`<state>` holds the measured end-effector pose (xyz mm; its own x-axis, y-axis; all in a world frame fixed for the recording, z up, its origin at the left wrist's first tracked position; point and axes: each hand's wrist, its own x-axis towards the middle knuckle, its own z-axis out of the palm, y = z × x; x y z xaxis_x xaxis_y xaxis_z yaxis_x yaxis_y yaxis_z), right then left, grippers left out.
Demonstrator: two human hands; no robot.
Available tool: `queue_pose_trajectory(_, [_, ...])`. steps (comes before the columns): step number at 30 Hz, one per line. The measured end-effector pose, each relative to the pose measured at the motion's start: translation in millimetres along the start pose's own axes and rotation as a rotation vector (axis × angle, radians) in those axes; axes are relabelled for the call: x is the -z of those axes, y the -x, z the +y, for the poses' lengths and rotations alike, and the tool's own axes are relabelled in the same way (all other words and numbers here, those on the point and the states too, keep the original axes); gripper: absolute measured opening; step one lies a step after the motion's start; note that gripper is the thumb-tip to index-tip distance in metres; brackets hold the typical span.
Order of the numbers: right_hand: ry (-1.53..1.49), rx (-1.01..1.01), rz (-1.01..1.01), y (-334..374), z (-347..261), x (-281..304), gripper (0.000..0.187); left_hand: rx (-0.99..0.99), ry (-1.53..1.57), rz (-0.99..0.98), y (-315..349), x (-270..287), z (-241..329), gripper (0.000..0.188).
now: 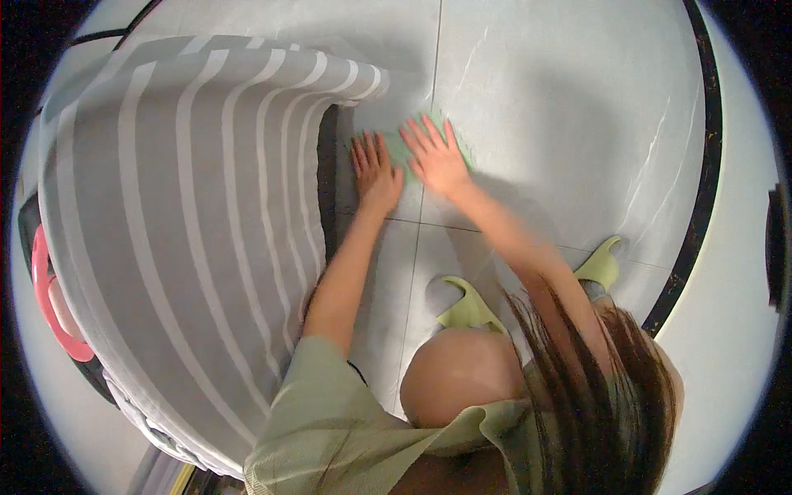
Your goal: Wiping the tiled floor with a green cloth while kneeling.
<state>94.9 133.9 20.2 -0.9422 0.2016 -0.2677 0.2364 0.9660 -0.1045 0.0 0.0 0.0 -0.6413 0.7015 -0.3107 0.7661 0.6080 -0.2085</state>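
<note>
A thin pale green cloth (398, 153) lies flat on the grey tiled floor (528, 124). My right hand (437, 158) presses down on it with the fingers spread, slightly smeared by motion. Beside it, my left hand (377, 175) rests palm down with its fingers stretched out, close to the bed's dark lower edge. The cloth shows between the two hands and past the right fingers; the part beneath my palms is hidden. Neither hand grips anything.
A bed with a grey and white striped cover (190, 165) stands close on my left. Something pink and curved (54, 305) is at its far left side. Green slippers (469, 307) are on my feet. A black border strip (701, 165) runs along the right wall.
</note>
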Motion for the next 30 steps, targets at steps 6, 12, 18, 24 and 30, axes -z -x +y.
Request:
queue_pose_trajectory(6, [-0.155, -0.181, 0.184, -5.2, -44.0, -0.1, 0.054, 0.012, 0.447, 0.229, 14.2, -1.2, -10.3, 0.067])
queue_pose_trajectory(12, [-0.32, 0.102, 0.078, 91.1, -72.8, -25.6, 0.056, 0.341, 0.383, 0.129, 137.7, -28.8, 44.5, 0.067])
queue_pose_trajectory(18, [-0.159, -0.047, -0.124, 198.0, 14.6, -49.1, 0.057, -0.043, 0.499, -0.1, 154.1, 6.2, 146.7, 0.067])
queue_pose_trajectory(24, [-0.098, -0.275, 0.172, 162.2, 135.5, -40.0, 0.061, -0.292, 0.543, 0.242, 31.8, 36.3, 218.1, 0.066])
queue_pose_trajectory(30, [-0.174, -0.305, 0.243, 117.3, 186.9, -23.1, 0.057, -0.296, 0.348, 0.06, -40.8, 65.2, 233.2, 0.069])
